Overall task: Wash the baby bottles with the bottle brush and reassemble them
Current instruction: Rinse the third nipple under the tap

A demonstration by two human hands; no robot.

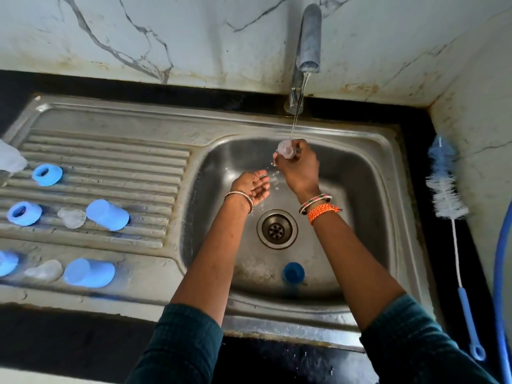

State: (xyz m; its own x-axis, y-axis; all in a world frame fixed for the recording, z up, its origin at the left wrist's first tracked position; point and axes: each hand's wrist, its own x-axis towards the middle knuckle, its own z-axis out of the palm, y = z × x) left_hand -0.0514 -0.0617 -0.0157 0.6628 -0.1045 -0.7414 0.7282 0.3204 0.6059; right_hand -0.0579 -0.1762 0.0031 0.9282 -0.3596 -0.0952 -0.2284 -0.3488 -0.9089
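Observation:
My right hand [297,167] grips a clear silicone teat [286,149] under the thin stream of water from the tap [307,40], over the sink basin [360,195]. My left hand [253,187] is held palm up and open just below and to the left of it, catching drips. One blue part [293,273] lies in the basin near the front. The bottle brush [446,189], with white and blue bristles and a blue handle, lies on the counter to the right of the sink.
On the draining board [110,167] to the left lie blue collar rings [47,174], blue caps [106,214], clear teats [72,217] and a clear piece at the far left edge [9,160]. The drain [277,230] sits mid-basin. A blue hose [501,273] runs down the right edge.

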